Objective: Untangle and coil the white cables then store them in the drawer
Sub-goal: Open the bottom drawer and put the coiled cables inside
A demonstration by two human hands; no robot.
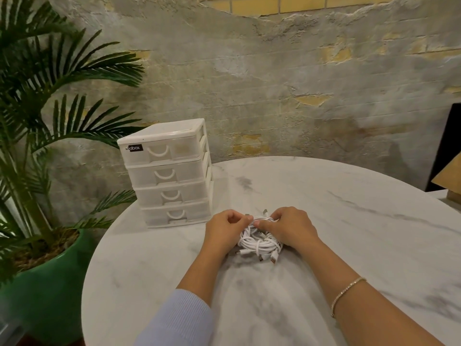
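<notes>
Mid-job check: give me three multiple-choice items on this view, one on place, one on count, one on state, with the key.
1. Where does the drawer unit stand relative to the cables?
A. behind and left
B. right
C. on top

2. How many drawers does the unit have?
A. two
B. four
C. six

3. What state are the drawers in?
A. all shut
B. top one open
C. bottom one removed

Key: 1 A, it stands at the table edge, left of the hands; 2 B, four handles are stacked; 3 A, all fronts sit flush.
</notes>
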